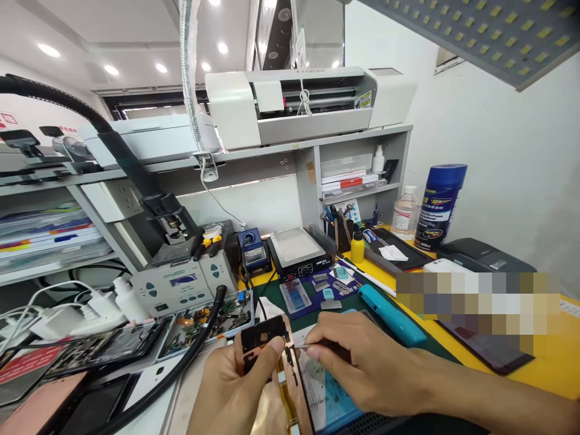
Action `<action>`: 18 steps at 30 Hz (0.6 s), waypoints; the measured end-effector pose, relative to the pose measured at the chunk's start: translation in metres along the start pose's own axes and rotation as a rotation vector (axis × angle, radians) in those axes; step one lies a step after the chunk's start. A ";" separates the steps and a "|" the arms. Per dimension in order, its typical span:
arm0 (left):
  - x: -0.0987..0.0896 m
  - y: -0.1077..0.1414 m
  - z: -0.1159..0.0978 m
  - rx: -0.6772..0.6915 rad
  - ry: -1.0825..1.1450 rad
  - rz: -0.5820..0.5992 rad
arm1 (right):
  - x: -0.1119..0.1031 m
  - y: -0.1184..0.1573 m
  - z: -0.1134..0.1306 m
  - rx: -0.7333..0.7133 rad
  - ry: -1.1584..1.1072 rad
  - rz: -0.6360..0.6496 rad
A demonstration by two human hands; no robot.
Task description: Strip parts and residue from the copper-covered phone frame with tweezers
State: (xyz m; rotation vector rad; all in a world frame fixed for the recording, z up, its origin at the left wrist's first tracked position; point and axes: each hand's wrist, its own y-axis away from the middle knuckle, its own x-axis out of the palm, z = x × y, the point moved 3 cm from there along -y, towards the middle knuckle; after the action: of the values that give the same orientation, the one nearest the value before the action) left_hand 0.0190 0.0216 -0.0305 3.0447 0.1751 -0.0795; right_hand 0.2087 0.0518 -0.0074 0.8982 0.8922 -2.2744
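Observation:
An opened phone point(298, 386) with a copper-coloured frame lies tilted in my left hand point(235, 383), at the bottom centre. Its black upper part and a yellow flex cable are exposed, and my left thumb presses on it near the top. My right hand point(362, 356) pinches a thin metal tool point(299, 347), whose tip reaches the phone's inner edge beside that thumb. The tool's exact kind is hidden by my fingers. Beneath the hands is a blue and white work pad point(338, 396), partly covered.
A tray of small circuit parts point(212, 317) and a black hose point(199, 344) sit left of my hands. Further back stands a heating plate point(296, 244). A turquoise-handled tool point(392, 314) lies right, with a spray can point(439, 208) behind. Phone parts point(99, 402) fill the left.

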 end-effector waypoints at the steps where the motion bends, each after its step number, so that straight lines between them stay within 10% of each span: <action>1: 0.000 0.001 -0.001 0.018 -0.018 -0.002 | 0.000 -0.001 -0.001 0.048 -0.031 0.027; 18: 0.006 0.005 -0.005 -0.003 0.068 0.005 | -0.002 0.002 -0.001 -0.016 0.080 0.072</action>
State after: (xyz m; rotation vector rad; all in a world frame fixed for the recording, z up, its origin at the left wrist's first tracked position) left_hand 0.0261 0.0174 -0.0253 3.0463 0.1729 0.0246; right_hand 0.2115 0.0522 -0.0072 1.0039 0.8968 -2.1809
